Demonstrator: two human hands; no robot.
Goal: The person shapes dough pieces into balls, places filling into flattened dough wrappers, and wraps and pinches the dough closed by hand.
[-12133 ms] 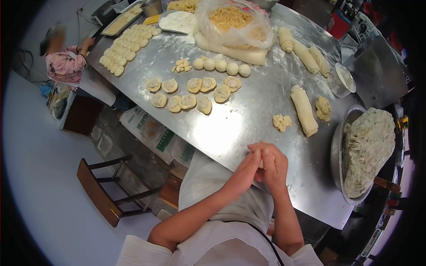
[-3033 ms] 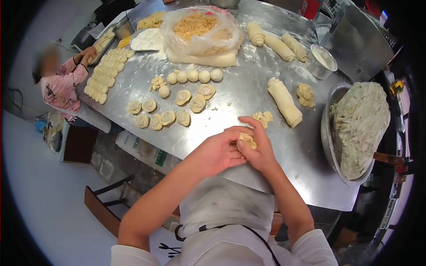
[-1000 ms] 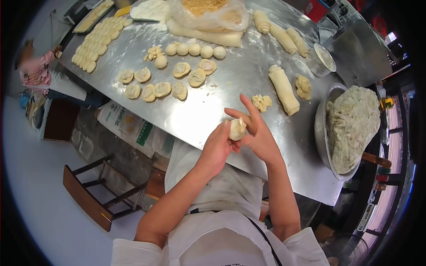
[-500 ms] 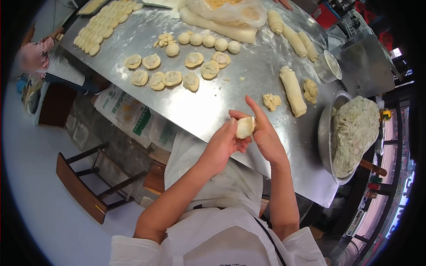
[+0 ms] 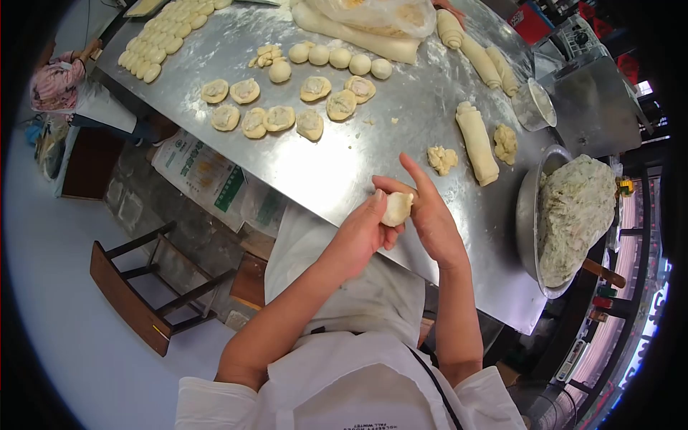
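Observation:
A small pale dough piece (image 5: 397, 209) is held over the table's near edge. My left hand (image 5: 360, 228) has its thumb and fingers closed round its left side. On its right, my right hand (image 5: 432, 218) has fingers spread, the index pointing up and away, and touches the dough's edge. Beyond my hands lie several flattened dough rounds with filling (image 5: 279, 118). Behind these is a row of dough balls (image 5: 339, 58). A small torn dough lump (image 5: 442, 160) and a thick dough roll (image 5: 476, 143) sit to the right of my hands.
A metal bowl (image 5: 528, 222) at the right holds a large greenish mass (image 5: 579, 218). More dough rolls (image 5: 480, 63) and a metal container (image 5: 534, 104) are at the back right. A co-worker (image 5: 57, 84) stands at the far left; another person's hand (image 5: 450, 8) shows at the back.
Since three seconds ago, the dough piece has turned from an open face to a smooth side, and my left hand has closed round it. The last half second shows only a slight view shift.

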